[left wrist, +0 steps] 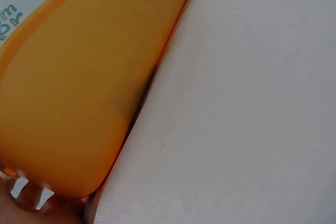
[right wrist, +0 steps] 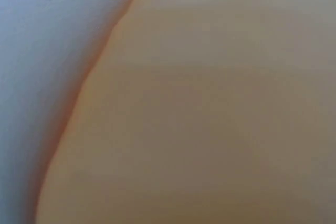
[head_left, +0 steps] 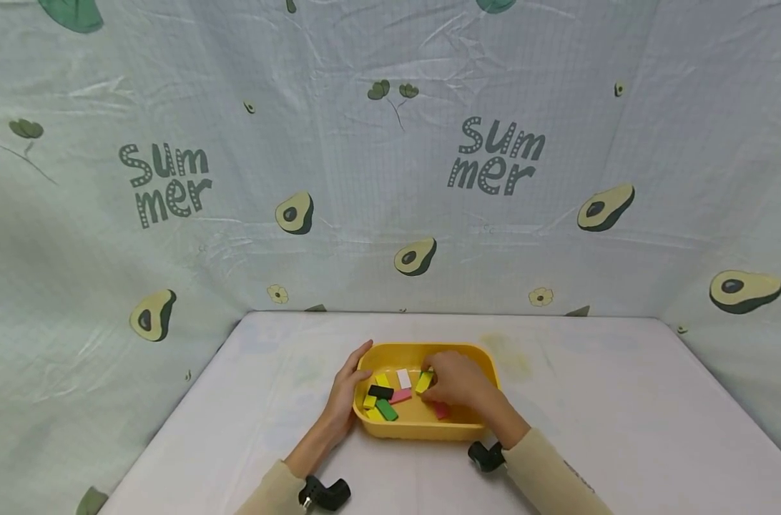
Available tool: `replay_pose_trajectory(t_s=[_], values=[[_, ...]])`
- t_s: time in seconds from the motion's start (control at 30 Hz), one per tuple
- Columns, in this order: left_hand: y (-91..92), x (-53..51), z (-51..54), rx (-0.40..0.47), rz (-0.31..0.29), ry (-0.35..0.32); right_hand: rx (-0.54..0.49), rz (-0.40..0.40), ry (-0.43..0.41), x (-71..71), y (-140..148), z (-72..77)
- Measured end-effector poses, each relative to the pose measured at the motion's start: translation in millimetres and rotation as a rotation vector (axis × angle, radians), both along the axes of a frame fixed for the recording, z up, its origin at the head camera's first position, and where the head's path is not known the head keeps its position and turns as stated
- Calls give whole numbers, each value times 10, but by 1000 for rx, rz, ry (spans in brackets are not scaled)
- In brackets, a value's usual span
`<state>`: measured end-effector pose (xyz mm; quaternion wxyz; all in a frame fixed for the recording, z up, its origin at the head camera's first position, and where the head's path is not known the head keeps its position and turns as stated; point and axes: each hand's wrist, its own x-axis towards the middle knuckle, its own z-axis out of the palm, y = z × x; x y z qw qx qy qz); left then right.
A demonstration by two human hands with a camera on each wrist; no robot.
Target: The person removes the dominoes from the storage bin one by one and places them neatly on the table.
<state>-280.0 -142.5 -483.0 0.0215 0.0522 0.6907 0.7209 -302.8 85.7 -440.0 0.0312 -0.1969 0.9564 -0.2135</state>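
A yellow-orange plastic bin [head_left: 423,430] stands on the table with several small coloured blocks inside. My left hand [head_left: 342,393] grips the bin's left side, its thumb over the rim; in the left wrist view, fingers [left wrist: 34,195] curl against the bin's wall [left wrist: 89,77]. My right hand [head_left: 461,379] reaches into the bin's right half and pinches a yellow block [head_left: 424,382] between thumb and fingers. Beside it lie a red block [head_left: 441,410], partly under the hand, and a pink block [head_left: 400,395]. A blurred tan surface, apparently the bin's wall [right wrist: 210,103], fills most of the right wrist view.
Further left in the bin are a black block [head_left: 380,392], a green block [head_left: 387,410], a white block [head_left: 404,378] and several yellow ones. The white-covered table [head_left: 590,415] extends around the bin. Behind it hangs a printed curtain [head_left: 365,157] with avocados.
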Motion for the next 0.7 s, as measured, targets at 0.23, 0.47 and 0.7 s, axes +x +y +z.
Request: replay_pose_trajectory(t_s=[0.23, 0.47, 0.7], values=[[-3, 6, -13, -15, -4, 23, -78, 28, -44, 12, 54, 51], [-1, -3, -5, -25, 12, 29, -73, 60, -63, 25, 116, 206], [11, -2, -14, -16, 10, 26, -63, 84, -5, 11, 253, 384]])
